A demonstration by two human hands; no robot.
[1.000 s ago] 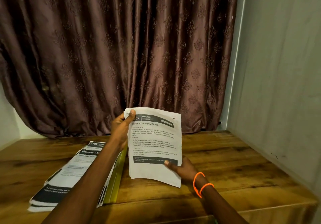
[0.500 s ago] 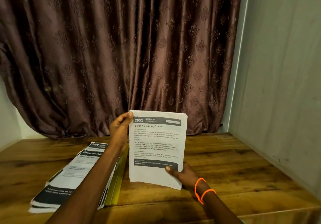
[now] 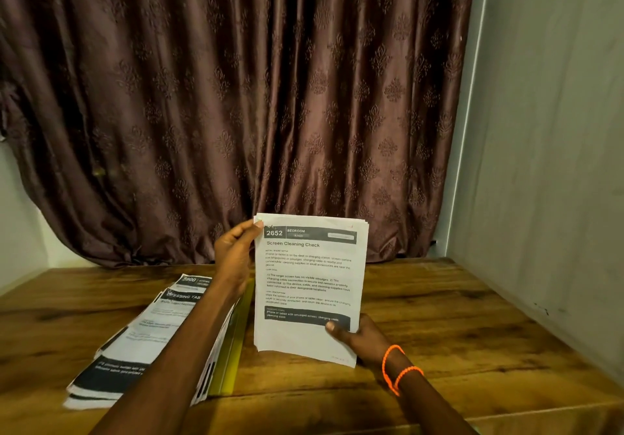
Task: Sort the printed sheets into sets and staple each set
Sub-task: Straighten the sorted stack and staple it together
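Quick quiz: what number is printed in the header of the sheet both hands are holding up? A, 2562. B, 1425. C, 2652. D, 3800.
C: the held set of sheets, pinched by the left hand at its top corner and the right hand at its bottom corner, reads 2652 above "Screen Cleaning Check".

Both of my arms reach forward from the bottom edge of the view, bare to the wrist. My left hand [image 3: 234, 259] is raised, wrist bent slightly, fingers curled toward me, with the thumb tip pinching the top left corner of the set of sheets [image 3: 309, 286]. My right hand [image 3: 363, 336] sits lower, palm turned up under the bottom right corner, its thumb pressed flat on the front of the page. The rest of its fingers are behind the paper, so I can't say for certain how they lie. Two orange bands [image 3: 396, 368] circle my right wrist. The left forearm crosses the frame diagonally.
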